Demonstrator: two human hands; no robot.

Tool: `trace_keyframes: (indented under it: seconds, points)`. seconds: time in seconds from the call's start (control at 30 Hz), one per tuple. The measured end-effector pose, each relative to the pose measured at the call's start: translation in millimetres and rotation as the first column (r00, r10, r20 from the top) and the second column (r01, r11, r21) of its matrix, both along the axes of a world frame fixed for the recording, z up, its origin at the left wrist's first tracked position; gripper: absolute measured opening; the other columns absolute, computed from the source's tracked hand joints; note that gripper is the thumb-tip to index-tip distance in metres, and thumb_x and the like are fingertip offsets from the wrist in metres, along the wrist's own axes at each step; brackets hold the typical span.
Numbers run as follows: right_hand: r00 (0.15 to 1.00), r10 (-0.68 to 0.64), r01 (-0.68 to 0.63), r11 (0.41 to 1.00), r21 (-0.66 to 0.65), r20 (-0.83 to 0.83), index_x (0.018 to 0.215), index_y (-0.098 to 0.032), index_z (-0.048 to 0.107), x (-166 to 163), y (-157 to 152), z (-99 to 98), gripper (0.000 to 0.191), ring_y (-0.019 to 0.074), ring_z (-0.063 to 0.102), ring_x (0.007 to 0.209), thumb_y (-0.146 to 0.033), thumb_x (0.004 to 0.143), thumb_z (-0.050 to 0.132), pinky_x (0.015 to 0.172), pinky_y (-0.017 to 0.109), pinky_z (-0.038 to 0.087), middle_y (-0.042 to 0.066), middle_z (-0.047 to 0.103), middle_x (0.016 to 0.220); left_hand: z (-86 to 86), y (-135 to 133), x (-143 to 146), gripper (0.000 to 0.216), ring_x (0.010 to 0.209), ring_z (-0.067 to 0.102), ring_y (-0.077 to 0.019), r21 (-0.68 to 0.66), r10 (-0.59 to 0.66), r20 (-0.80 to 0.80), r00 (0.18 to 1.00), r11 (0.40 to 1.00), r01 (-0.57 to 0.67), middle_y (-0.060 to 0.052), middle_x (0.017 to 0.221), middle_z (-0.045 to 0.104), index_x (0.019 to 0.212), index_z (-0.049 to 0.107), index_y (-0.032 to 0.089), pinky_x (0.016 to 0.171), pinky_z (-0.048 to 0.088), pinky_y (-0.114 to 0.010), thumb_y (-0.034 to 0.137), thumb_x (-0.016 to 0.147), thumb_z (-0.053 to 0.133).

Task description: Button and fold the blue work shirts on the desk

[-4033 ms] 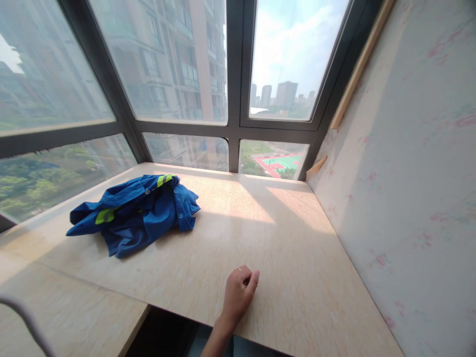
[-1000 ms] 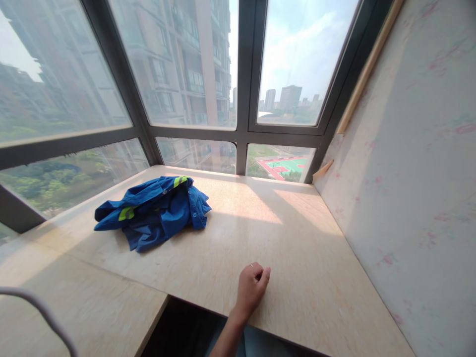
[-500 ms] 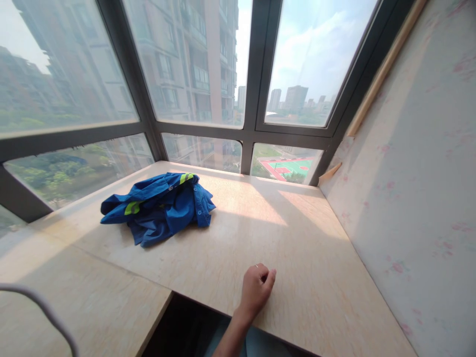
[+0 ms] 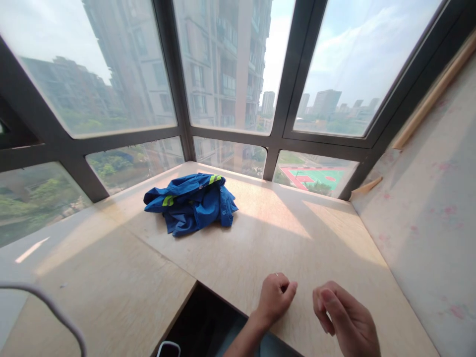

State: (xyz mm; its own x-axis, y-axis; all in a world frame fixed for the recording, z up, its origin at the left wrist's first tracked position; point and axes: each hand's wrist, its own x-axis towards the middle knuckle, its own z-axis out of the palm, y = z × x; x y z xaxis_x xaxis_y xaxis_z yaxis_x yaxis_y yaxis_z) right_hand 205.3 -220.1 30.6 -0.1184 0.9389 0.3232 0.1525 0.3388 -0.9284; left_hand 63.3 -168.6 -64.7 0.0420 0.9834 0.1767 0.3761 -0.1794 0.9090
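Note:
My left hand rests on the pale tabletop near its front edge, curled into a loose fist, with a thin ring on one finger. No object shows in it. To its right, my right hand is raised with its fingers bent in and the thumb against them; it also appears to hold nothing. Farther back and left of both hands lies a crumpled blue garment with buttons and yellow-green and grey reflective strips. Neither hand touches it.
Windows with dark frames border the tabletop at the back and left. A flower-patterned wall stands on the right. A grey curved cable or tube crosses the lower left. A dark gap opens below the table's front edge.
My right hand has come into view at the lower right. The camera view has turned left, so the garment and window sit farther right. My left hand stays curled on the table.

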Motion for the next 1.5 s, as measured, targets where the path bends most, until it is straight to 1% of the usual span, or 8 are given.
trace_keyframes:
  seconds: [0.07, 0.23, 0.4, 0.5, 0.7, 1.03, 1.3, 1.5]
  points:
    - [0.998, 0.0, 0.004, 0.997, -0.079, 0.06, 0.054, -0.02, 0.047, -9, 23, -22.0, 0.056, 0.0102, 0.042, 0.044, -0.059, 0.093, 0.051, 0.044, 0.023, 0.038, -0.003, 0.044, 0.048, 1.2, 0, -2, 0.04, 0.056, 0.039, -0.0103, -0.011, -0.006, 0.039, 0.999, 1.0, 0.007, 0.002, 0.054, 0.044, 0.05, 0.037, 0.018, 0.057, 0.027, -0.027, 0.033, 0.083, 0.054]
    - [0.986, -0.127, 0.146, 0.971, -0.19, 0.106, 0.054, -0.02, 0.052, 16, 63, -78.8, 0.062, 0.0138, 0.048, 0.05, -0.076, 0.081, 0.052, 0.05, 0.026, 0.043, 0.0, 0.049, 0.052, -1.0, 3, -15, 0.038, 0.056, 0.046, -0.0104, -0.029, -0.065, 0.123, 0.99, 0.997, 0.069, 0.001, 0.052, 0.048, 0.048, 0.048, 0.017, 0.057, 0.032, -0.025, 0.032, 0.082, 0.056]
    - [0.92, -0.391, 0.369, 0.862, -0.348, 0.007, 0.062, -0.017, 0.063, 47, 83, -100.7, 0.068, 0.0182, 0.057, 0.057, -0.085, 0.057, 0.065, 0.052, 0.028, 0.05, 0.005, 0.062, 0.06, -4.6, 6, -26, 0.038, 0.056, 0.047, -0.0103, -0.041, -0.052, 0.14, 0.989, 0.997, 0.059, 0.001, 0.051, 0.049, 0.047, 0.053, 0.017, 0.057, 0.033, -0.024, 0.032, 0.082, 0.057]
    - [0.871, -0.491, 0.442, 0.808, -0.39, -0.03, 0.065, -0.016, 0.065, 50, 84, -105.4, 0.069, 0.0194, 0.059, 0.06, -0.084, 0.054, 0.068, 0.056, 0.03, 0.053, 0.006, 0.065, 0.063, -5.4, 6, -25, 0.037, 0.056, 0.047, -0.01, -0.048, -0.04, 0.105, 0.994, 0.998, 0.045, 0.001, 0.051, 0.049, 0.047, 0.054, 0.017, 0.057, 0.033, -0.024, 0.031, 0.082, 0.057]
    - [0.875, -0.484, 0.449, 0.798, -0.402, 0.015, 0.067, -0.015, 0.067, 51, 80, -109.2, 0.069, 0.0218, 0.061, 0.062, -0.083, 0.056, 0.067, 0.058, 0.034, 0.054, 0.008, 0.067, 0.065, -6.7, 6, -18, 0.038, 0.056, 0.046, -0.0103, -0.02, 0.004, 0.017, 1.0, 1.0, -0.004, 0.001, 0.052, 0.049, 0.047, 0.05, 0.017, 0.057, 0.031, -0.025, 0.031, 0.082, 0.058]
    - [0.907, -0.42, 0.402, 0.882, -0.246, -0.028, 0.059, -0.018, 0.058, 39, 77, -97.0, 0.062, 0.0156, 0.052, 0.056, -0.078, 0.075, 0.058, 0.053, 0.027, 0.045, 0.003, 0.057, 0.058, -0.6, 6, -23, 0.045, 0.057, 0.046, -0.0116, -0.005, -0.008, 0.053, 0.999, 1.0, 0.009, 0.0, 0.055, 0.051, 0.05, 0.05, 0.018, 0.061, 0.033, -0.026, 0.042, 0.087, 0.051]
    - [0.905, -0.416, 0.391, 0.896, -0.212, -0.088, 0.06, -0.02, 0.056, 34, 76, -91.4, 0.058, 0.0159, 0.052, 0.055, -0.074, 0.08, 0.055, 0.052, 0.027, 0.042, 0.002, 0.056, 0.057, 2.9, 6, -27, 0.05, 0.058, 0.047, -0.0126, 0.008, -0.035, 0.042, 0.998, 0.999, 0.035, 0.0, 0.056, 0.052, 0.053, 0.052, 0.018, 0.061, 0.035, -0.026, 0.052, 0.089, 0.051]
    - [0.908, -0.407, 0.383, 0.902, -0.201, -0.096, 0.06, -0.02, 0.056, 34, 76, -91.7, 0.056, 0.0154, 0.051, 0.055, -0.071, 0.083, 0.055, 0.052, 0.027, 0.041, 0.001, 0.056, 0.057, 5.7, 5, -28, 0.049, 0.057, 0.047, -0.0125, 0.019, -0.035, 0.051, 0.998, 0.999, 0.034, 0.001, 0.055, 0.051, 0.053, 0.052, 0.018, 0.06, 0.035, -0.026, 0.051, 0.089, 0.051]
